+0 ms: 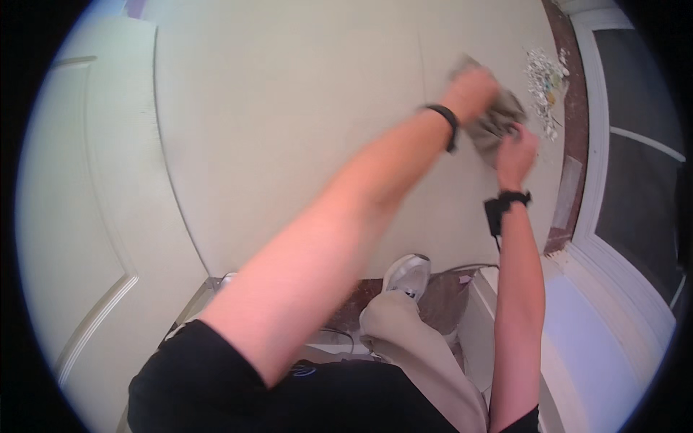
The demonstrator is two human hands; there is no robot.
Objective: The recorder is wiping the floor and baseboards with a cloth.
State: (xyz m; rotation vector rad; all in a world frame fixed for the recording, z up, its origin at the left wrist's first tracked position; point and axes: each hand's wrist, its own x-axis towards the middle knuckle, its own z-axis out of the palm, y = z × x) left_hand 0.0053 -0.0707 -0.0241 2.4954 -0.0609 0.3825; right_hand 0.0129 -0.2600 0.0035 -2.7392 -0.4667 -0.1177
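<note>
A crumpled grey-brown cloth (487, 127) is in both of my hands, above the pale beige floor (292, 119). My left hand (472, 93), blurred by motion, grips its upper part with the arm stretched far across to the right. Lower down, my right hand (517, 154) pinches the cloth's edge between thumb and fingers. Just right of the cloth lies a scattered heap of small white fragments (543, 89), a few coloured bits among them. Dark bands circle both wrists; the right one carries a small black box (494, 216). The fingertips of my left hand are too blurred to make out.
At left stands a pale panelled door (81, 178). A dark red stone strip (576, 108) and a white-framed glazed panel (633, 173) run along the right. My shoe (407, 275) rests at the floor's near edge, close to a dark cable (471, 266).
</note>
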